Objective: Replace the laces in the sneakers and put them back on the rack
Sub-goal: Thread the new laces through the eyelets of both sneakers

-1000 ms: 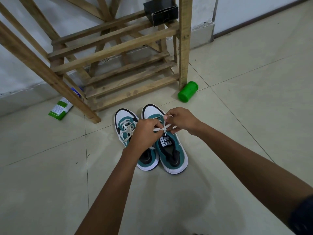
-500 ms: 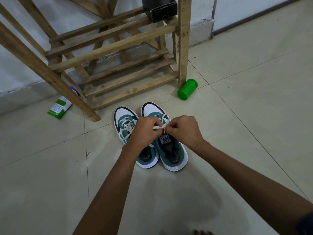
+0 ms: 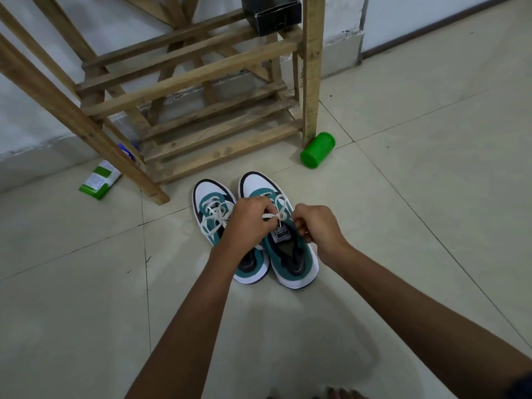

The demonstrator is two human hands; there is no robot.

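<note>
Two white and teal sneakers stand side by side on the tiled floor, toes toward the wooden rack point(image 3: 201, 73). The left sneaker point(image 3: 211, 198) carries a tied white bow. Over the right sneaker point(image 3: 290, 254) a white lace point(image 3: 279, 210) forms a small loop and knot between my hands. My left hand point(image 3: 249, 223) pinches one lace end from the left, covering the left sneaker's middle. My right hand point(image 3: 316, 226) pinches the other end just right of the knot, above the tongue label.
A green cylindrical container point(image 3: 317, 150) lies on its side by the rack's right post. A green and white packet point(image 3: 100, 180) lies left of the slanted rack leg. A black box point(image 3: 270, 12) sits on the rack's upper slats. Toes show at the bottom edge.
My right hand has drawn back toward me along the lace, from beyond the knot to beside the tongue. The knot now shows a small loop above it. The view shifted slightly.
</note>
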